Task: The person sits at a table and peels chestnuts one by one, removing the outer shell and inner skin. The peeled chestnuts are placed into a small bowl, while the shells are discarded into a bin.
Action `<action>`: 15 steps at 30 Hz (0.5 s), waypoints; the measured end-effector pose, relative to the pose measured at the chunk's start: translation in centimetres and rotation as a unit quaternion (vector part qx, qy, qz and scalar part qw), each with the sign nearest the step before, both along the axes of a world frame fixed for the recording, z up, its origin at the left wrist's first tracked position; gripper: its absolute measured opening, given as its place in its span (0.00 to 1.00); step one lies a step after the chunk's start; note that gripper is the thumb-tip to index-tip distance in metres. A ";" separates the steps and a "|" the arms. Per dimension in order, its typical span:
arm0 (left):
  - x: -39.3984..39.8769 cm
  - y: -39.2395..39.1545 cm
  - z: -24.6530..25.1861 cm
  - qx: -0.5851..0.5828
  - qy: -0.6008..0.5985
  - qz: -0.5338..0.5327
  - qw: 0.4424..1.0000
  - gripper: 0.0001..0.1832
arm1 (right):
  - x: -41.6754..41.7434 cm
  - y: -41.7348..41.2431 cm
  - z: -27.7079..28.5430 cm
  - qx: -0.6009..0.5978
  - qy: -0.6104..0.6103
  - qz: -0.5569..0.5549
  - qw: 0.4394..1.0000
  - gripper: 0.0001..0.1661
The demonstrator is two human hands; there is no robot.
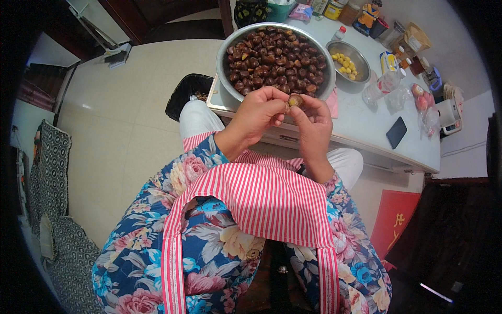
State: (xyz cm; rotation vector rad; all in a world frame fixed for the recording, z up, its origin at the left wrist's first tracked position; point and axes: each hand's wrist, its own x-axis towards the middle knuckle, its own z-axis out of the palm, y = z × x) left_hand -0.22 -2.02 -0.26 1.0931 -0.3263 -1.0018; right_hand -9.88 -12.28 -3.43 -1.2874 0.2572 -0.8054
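Observation:
A partly peeled chestnut (pixel 295 101) shows yellow flesh between my two hands, just over the near rim of a large metal basin. My right hand (pixel 313 121) holds it between thumb and fingers. My left hand (pixel 261 114) pinches at its left side, on what looks like a bit of shell or skin. Brown chestnuts in their shells (pixel 274 59) fill the metal basin (pixel 331 72). Right of it, peeled yellow chestnuts (pixel 346 64) lie in a smaller metal bowl (pixel 364 64).
The basin stands on a pale counter (pixel 353 117) near its left edge. A black-lined bin (pixel 182 92) with scraps is below left. Plastic bottles (pixel 386 86), bagged fruit (pixel 421 98) and a dark phone (pixel 396 132) lie to the right. Jars and a figurine (pixel 366 19) line the wall.

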 end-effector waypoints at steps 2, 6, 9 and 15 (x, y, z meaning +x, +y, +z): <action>-0.2 -0.2 -0.2 -0.003 0.010 0.015 1.000 0.06 | 0.3 0.3 -0.3 0.123 -0.024 0.013 0.992 0.16; -0.4 -0.4 -0.5 -0.018 0.029 0.034 0.999 0.07 | 0.5 0.5 -0.7 0.235 -0.069 0.048 0.968 0.15; -0.4 -0.3 -0.4 -0.014 0.034 0.007 0.999 0.07 | 0.4 0.2 -0.8 0.239 -0.068 0.050 0.967 0.15; -0.4 -0.2 0.0 0.036 -0.027 0.005 0.999 0.06 | 0.5 0.2 -0.7 0.180 -0.039 0.030 0.982 0.14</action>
